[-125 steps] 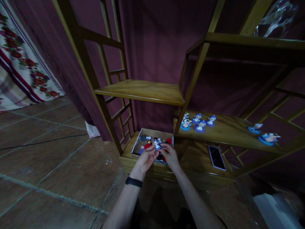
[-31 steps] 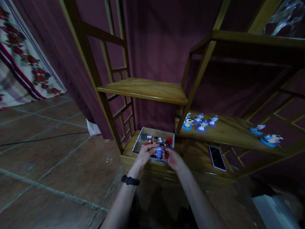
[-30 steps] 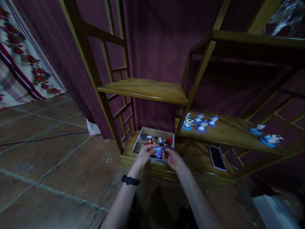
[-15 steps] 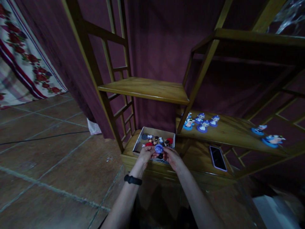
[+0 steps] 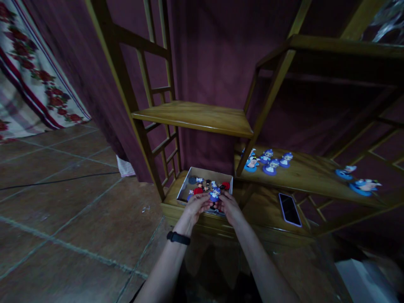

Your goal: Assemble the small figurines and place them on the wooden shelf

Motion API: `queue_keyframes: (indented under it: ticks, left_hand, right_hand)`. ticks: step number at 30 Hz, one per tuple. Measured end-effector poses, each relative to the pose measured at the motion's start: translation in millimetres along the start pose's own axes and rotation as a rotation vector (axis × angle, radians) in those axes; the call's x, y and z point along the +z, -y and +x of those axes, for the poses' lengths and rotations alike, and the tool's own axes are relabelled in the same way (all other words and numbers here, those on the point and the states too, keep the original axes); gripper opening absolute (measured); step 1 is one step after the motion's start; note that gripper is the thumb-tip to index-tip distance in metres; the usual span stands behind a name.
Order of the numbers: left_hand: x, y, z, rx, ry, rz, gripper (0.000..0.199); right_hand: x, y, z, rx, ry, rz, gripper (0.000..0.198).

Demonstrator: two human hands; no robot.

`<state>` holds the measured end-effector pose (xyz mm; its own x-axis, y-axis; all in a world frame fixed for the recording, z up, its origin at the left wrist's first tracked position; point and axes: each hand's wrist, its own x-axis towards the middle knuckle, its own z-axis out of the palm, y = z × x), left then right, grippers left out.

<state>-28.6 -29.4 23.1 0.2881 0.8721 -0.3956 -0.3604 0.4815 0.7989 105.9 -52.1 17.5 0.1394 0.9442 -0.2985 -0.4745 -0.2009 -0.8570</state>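
Observation:
Between my two hands is a small purple and white figurine point(image 5: 215, 194) on a purple base, upright with its front towards me. The fingers of my left hand point(image 5: 198, 205) close on its left side; a black band circles that wrist. My right hand point(image 5: 229, 206) grips it from the right. Just beneath and behind lies an open cardboard box point(image 5: 184, 186) holding several more small figurines in red, black, white and blue. My hands hide the near part of the box.
On the shelf at right stand several purple figurines point(image 5: 271, 166) and blue-based figurines point(image 5: 362, 187). A phone point(image 5: 289, 209) lies on the lower board. The wooden middle shelf point(image 5: 195, 115) juts out above the box. A cable point(image 5: 59, 181) crosses the tiled floor.
The figurine has been turned in my fingers: its round purple top faced me before, and now its front and white body show. Both hands keep hold of it.

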Motion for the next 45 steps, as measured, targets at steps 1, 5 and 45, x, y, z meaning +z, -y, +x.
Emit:
queue_keyframes:
  ticks: [1, 5, 45]
  left_hand:
    - [0.7, 0.1, -0.2, -0.009, -0.008, -0.014, 0.017]
    - [1.8, 0.9, 0.7, -0.022, -0.056, -0.054, 0.013]
    - [1.0, 4.6, -0.5, -0.048, -0.006, -0.217, 0.025]
  right_hand:
    - [0.0, -0.4, 0.6, -0.002, -0.010, -0.012, 0.020]
    - [0.3, -0.2, 1.2, -0.024, 0.023, -0.049, 0.021]
    - [-8.1, -1.4, 10.5, -0.238, 0.100, -0.282, 0.036]
